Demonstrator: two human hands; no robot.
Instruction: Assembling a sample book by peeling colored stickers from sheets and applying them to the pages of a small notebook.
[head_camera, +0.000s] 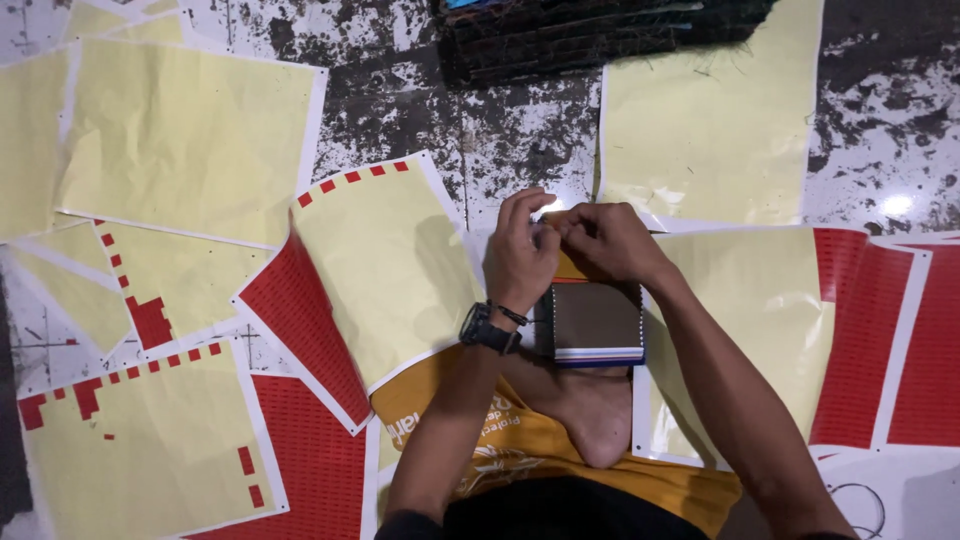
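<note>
Two bare hands meet over small brown-faced stacked block (597, 322) resting on bare foot (590, 420). Left hand (520, 250) and right hand (610, 240) both pinch tiny orange piece (567, 266) at block's top edge. Around: several yellow backing sheets (190, 130) mostly stripped of red stickers, few red squares left; about three red sticker sheets (870, 330) look full. Black crate (590, 35) farthest.
</note>
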